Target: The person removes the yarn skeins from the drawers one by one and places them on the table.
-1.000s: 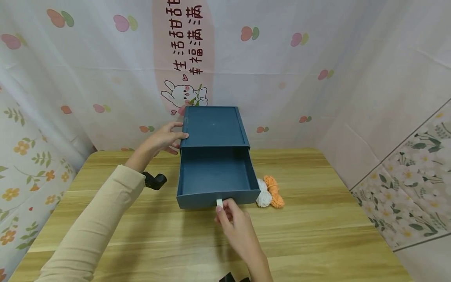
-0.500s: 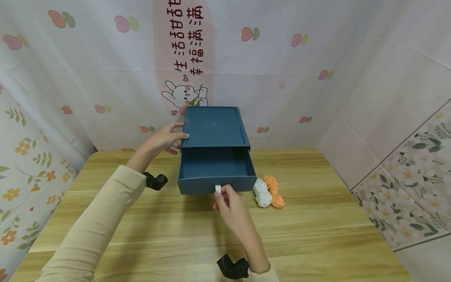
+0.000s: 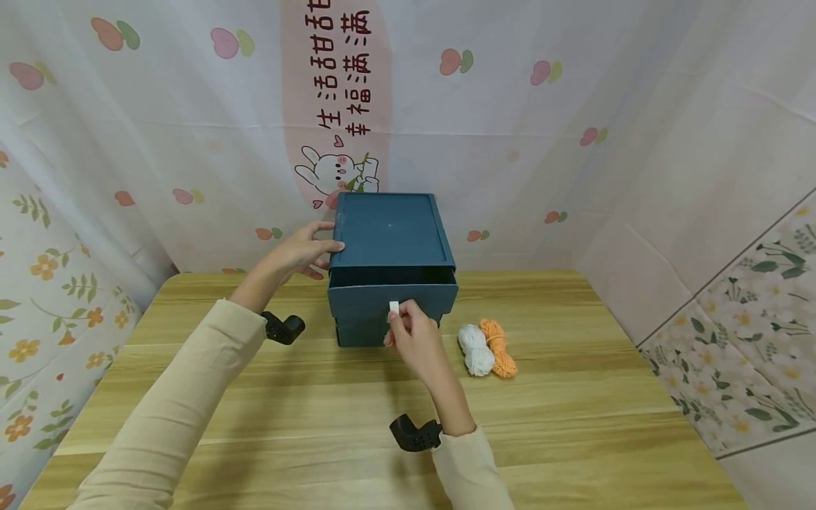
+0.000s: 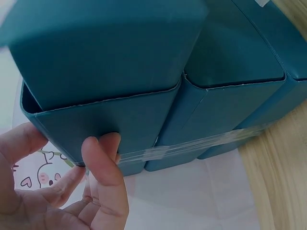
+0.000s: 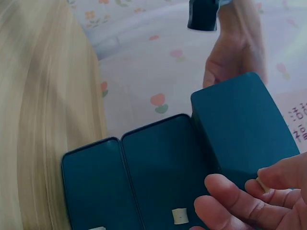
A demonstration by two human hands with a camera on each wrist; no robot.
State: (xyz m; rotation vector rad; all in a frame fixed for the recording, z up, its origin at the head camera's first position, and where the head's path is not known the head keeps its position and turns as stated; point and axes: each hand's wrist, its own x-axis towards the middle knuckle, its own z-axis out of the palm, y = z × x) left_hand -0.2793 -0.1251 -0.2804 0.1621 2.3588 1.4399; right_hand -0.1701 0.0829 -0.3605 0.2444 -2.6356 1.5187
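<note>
A dark blue drawer cabinet (image 3: 392, 230) stands at the back of the wooden table. Its top drawer (image 3: 357, 301) sticks out a short way, with a narrow dark gap behind its front. My right hand (image 3: 414, 340) pinches the white pull tab (image 3: 394, 307) on that drawer's front between thumb and fingers. In the right wrist view the lower drawers (image 5: 158, 167) sit flush, each with its own white tab (image 5: 180, 216). My left hand (image 3: 302, 251) rests against the cabinet's left side near the top edge, fingers spread; the left wrist view shows its fingertips on the casing (image 4: 96, 124).
To the right of the cabinet lie a white yarn skein (image 3: 475, 350) and an orange yarn skein (image 3: 499, 347), side by side on the table (image 3: 306, 432). Clear tape (image 4: 192, 146) runs across the cabinet's stacked units. A printed curtain (image 3: 510, 177) hangs close behind.
My right hand has pushed the top drawer back from far out to nearly in, still pinching its tab. The left hand stays on the cabinet's side. The yarn has not moved.
</note>
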